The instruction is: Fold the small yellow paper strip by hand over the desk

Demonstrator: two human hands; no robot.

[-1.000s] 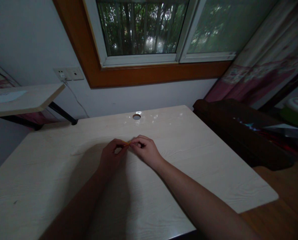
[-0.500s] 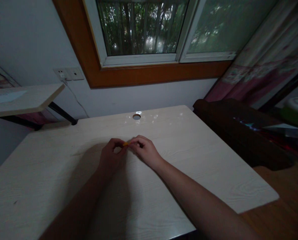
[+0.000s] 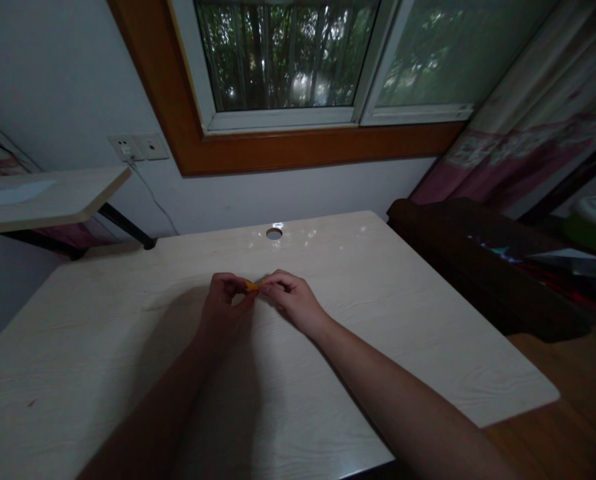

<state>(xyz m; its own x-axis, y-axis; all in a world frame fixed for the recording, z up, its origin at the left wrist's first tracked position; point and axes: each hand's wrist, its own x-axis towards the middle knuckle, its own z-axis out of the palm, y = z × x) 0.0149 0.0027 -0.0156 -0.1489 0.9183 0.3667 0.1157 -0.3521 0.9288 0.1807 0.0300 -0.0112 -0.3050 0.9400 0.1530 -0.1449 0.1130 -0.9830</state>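
Observation:
My left hand (image 3: 223,307) and my right hand (image 3: 293,300) meet over the middle of a pale wooden desk (image 3: 378,320). Both pinch a small orange piece (image 3: 251,287) between thumb and fingertips, the left from its left end, the right from its right end. The piece is tiny and mostly hidden by my fingers; I cannot make out what it is. Both hands rest low, at or just above the desk top.
A round cable hole (image 3: 274,233) sits near the desk's far edge. A window (image 3: 288,60) with a brown frame is behind. A side shelf (image 3: 48,197) juts out at the left, under a wall socket (image 3: 138,147). Dark furniture (image 3: 478,260) and a curtain (image 3: 528,133) stand at the right.
Both hands stay pinched on the orange piece and have shifted very slightly; a little more of the orange shows between the fingertips now.

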